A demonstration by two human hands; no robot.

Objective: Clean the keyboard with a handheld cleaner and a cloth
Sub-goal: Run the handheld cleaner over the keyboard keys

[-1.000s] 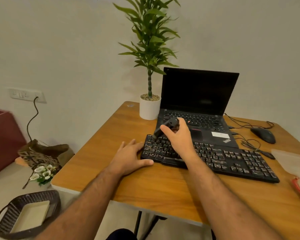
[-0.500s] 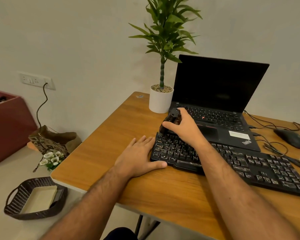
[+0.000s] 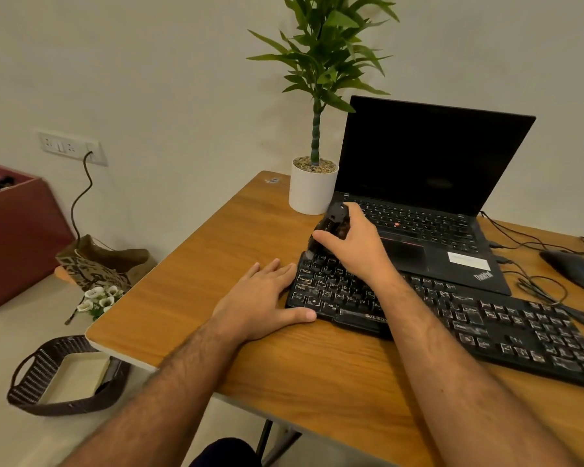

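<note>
A black keyboard (image 3: 486,318) lies across the wooden desk (image 3: 216,251) in front of an open laptop. My right hand (image 3: 354,244) grips a small black handheld cleaner (image 3: 331,220), whose nozzle points down at the keyboard's far left corner. My left hand (image 3: 260,298) lies flat on the desk, fingers straight, thumb against the keyboard's left front edge. No cloth is in view.
A black laptop (image 3: 429,183) stands open behind the keyboard, beside a potted plant (image 3: 314,183). A mouse (image 3: 573,267) and cables lie at the right. On the floor to the left are a woven basket (image 3: 58,375), a paper bag (image 3: 98,261) and a red box (image 3: 11,230).
My right hand has carried the cleaner from the keys toward the keyboard's far left corner. My left hand has kept its place at the keyboard's left end. The camera has shifted left.
</note>
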